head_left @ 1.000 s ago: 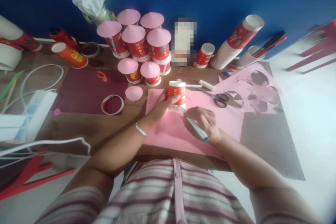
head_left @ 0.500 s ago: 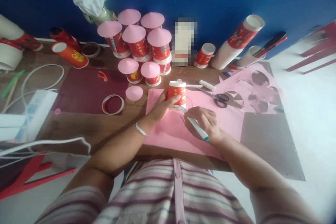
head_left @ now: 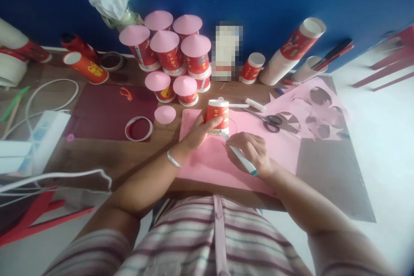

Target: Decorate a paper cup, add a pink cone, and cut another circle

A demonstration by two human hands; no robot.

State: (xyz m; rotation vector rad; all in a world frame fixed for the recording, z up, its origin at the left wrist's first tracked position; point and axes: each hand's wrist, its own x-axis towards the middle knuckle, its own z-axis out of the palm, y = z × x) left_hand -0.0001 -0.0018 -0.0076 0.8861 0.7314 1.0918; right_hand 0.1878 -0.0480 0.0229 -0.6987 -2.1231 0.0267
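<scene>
My left hand (head_left: 202,130) is wrapped round a red paper cup (head_left: 217,112) with a white rim, held upright over the pink paper sheet (head_left: 207,164). In my right hand (head_left: 250,148) is a white marker pen (head_left: 243,159) with a green end. Its tip touches or nearly touches the pale lower band of the cup; which of the two I cannot tell. Part of a drawn circle shows on the pink sheet just right of the cup. Behind the cup lie a slim white stick (head_left: 238,105) and a small white tube (head_left: 256,104).
Scissors (head_left: 272,123) lie right of the cup, near pink paper offcuts (head_left: 299,101). Several red cups with pink cone tops (head_left: 164,41) stand at the back. A pink cone (head_left: 164,114) and a white ring (head_left: 139,129) lie left. White cables (head_left: 58,175) cross the left side.
Hardly anything differs. The pen and my right hand have shifted very slightly; my left hand keeps the cup in the same place.
</scene>
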